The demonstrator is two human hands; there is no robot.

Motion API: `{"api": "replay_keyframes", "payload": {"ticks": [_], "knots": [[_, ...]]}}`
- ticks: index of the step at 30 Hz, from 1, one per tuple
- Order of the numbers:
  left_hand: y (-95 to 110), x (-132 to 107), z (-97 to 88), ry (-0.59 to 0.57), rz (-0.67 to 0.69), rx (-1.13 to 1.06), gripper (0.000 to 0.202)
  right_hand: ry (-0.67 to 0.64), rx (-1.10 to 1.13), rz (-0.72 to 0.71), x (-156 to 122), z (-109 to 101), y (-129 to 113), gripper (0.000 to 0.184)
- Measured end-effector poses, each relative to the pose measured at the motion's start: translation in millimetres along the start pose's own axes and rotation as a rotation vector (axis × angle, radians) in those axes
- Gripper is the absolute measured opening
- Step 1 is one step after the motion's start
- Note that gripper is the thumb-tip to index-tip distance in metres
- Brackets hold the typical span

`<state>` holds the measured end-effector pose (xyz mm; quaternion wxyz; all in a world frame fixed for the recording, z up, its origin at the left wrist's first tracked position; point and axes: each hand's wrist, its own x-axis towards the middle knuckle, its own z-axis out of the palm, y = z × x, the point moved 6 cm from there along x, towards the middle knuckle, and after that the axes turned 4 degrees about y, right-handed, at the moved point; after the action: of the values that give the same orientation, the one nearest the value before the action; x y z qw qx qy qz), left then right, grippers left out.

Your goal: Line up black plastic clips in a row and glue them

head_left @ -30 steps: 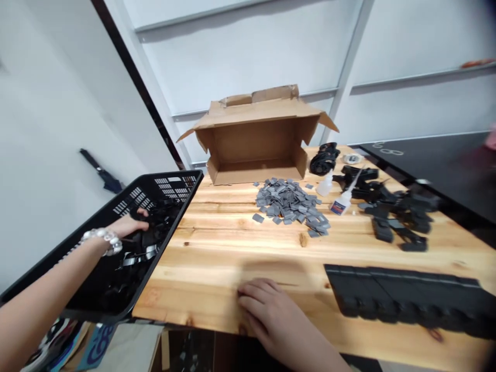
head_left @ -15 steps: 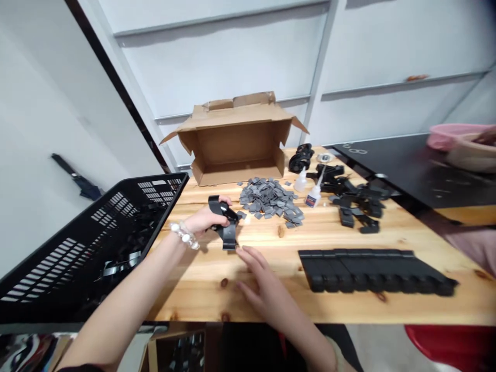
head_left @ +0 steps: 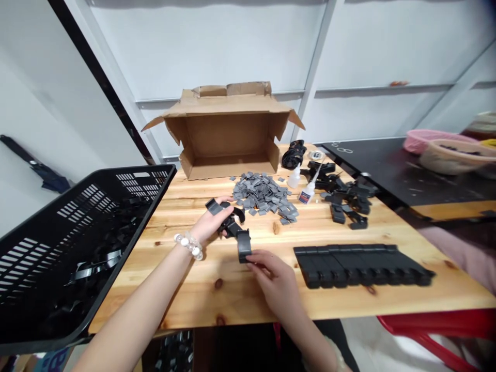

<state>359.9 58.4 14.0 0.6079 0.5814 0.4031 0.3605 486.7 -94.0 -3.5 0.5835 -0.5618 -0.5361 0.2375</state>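
My left hand (head_left: 212,221), with a bead bracelet at its wrist, is closed around black curved plastic parts (head_left: 231,227); how many pieces it holds I cannot make out. A flat, bent black end piece (head_left: 244,247) sticks out toward me from that hand. At its lower corner, the fingertips of my right hand (head_left: 274,276) are pinched together on it. Just beyond the left hand lies a pile of small grey flat pieces (head_left: 261,194). To the right of my right hand, a row of black plastic parts (head_left: 364,266) lies side by side on the wooden table (head_left: 186,299).
A black slatted crate (head_left: 87,204) with black parts stands at left. An open cardboard box (head_left: 228,168) is at the back. Two small bottles (head_left: 307,193) stand beside loose black parts (head_left: 349,201). Baskets (head_left: 445,157) sit on a dark table; someone's sleeve (head_left: 451,253) shows at right.
My right hand has come up to the black part and its fingers have closed on the lower end. The part has turned in my left hand. The camera view has shifted slightly.
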Motion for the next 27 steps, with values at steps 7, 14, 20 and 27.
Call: {"api": "replay_keyframes", "payload": {"ticks": [7, 14, 20, 27], "knots": [[-4, 8, -11.1, 0.155, 0.041, 0.01, 0.062, -0.17, 0.038, 0.25, 8, -35, -5, 0.02], [-8, 10, -7.5, 0.153, 0.064, -0.003, 0.044, -0.692, -0.181, 0.303, 49, -58, -24, 0.01], [-4, 12, -5.5, 0.111, 0.142, -0.022, 0.048, -1.167, -0.494, 0.055, 76, -35, -3, 0.03], [-11, 18, -11.9, 0.171, 0.157, 0.012, 0.035, -0.843, -0.654, -0.094, 112, 7, 6, 0.033]]}}
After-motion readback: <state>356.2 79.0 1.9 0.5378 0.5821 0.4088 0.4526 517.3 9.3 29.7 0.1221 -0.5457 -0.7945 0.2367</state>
